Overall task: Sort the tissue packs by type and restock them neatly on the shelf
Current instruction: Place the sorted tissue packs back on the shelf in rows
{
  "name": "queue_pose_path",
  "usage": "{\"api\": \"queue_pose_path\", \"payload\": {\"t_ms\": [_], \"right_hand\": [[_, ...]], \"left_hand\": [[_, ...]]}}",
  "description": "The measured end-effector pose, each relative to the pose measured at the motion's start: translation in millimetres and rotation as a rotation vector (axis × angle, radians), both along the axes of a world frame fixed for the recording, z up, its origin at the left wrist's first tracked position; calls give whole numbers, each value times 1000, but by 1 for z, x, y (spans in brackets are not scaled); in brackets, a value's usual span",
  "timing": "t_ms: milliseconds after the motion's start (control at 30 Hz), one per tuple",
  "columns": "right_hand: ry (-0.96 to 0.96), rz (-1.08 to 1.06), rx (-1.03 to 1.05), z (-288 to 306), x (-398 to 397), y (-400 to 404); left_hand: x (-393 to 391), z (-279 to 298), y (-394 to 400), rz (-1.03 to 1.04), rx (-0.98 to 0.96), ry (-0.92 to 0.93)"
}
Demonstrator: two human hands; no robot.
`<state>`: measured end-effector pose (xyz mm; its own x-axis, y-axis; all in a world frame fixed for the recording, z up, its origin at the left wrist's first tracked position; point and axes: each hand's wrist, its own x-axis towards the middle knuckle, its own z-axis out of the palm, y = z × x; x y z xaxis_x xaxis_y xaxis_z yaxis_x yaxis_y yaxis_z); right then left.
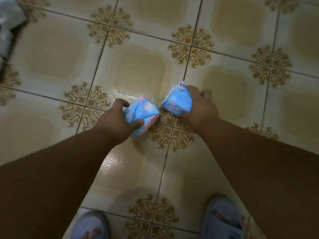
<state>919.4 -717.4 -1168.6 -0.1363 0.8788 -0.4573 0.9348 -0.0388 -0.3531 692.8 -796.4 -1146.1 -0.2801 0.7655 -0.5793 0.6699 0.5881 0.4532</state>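
Observation:
My left hand (119, 118) grips a light blue tissue pack with pink print (142, 112), fingers over its top and thumb under its near side. My right hand (198, 106) grips a second light blue tissue pack (178, 100), whose back label and barcode face up. Both packs are held side by side above the tiled floor, a small gap between them. The picture is slightly blurred. No shelf is in view.
Beige floor tiles with brown ornaments (188, 47) fill the view. White plastic-wrapped packs (8, 23) lie at the far left edge, blurred. My feet in grey-blue slippers (222, 219) stand at the bottom.

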Motion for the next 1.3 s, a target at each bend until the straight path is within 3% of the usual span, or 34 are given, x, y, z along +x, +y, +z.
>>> {"api": "queue_pose_path", "payload": {"t_ms": [67, 167, 233, 333, 467, 600, 700, 933, 1167, 1300], "right_hand": [[247, -162, -30, 22, -6, -5], [754, -611, -339, 98, -12, -18], [907, -748, -537, 167, -2, -22], [881, -738, -674, 292, 25, -20], [894, -685, -682, 484, 70, -9], [898, -542, -765, 664, 107, 3], [942, -437, -827, 759, 130, 13], [968, -465, -646, 878, 137, 62], [1045, -569, -344, 953, 92, 155], [1080, -632, -187, 1004, 79, 214]], "left_hand": [[3, 22, 0, 79, 23, -30], [0, 91, -10, 272, 8, -188], [1, 157, -13, 424, -35, -359], [7, 284, -13, 540, -94, -595], [18, 470, -19, 475, -105, -738], [38, 631, -21, 387, -115, -788], [54, 715, -12, 318, -62, -771], [74, 827, 62, 307, 207, -868], [64, 892, 183, 239, 486, -792], [59, 947, 258, 35, 604, -676]]}}
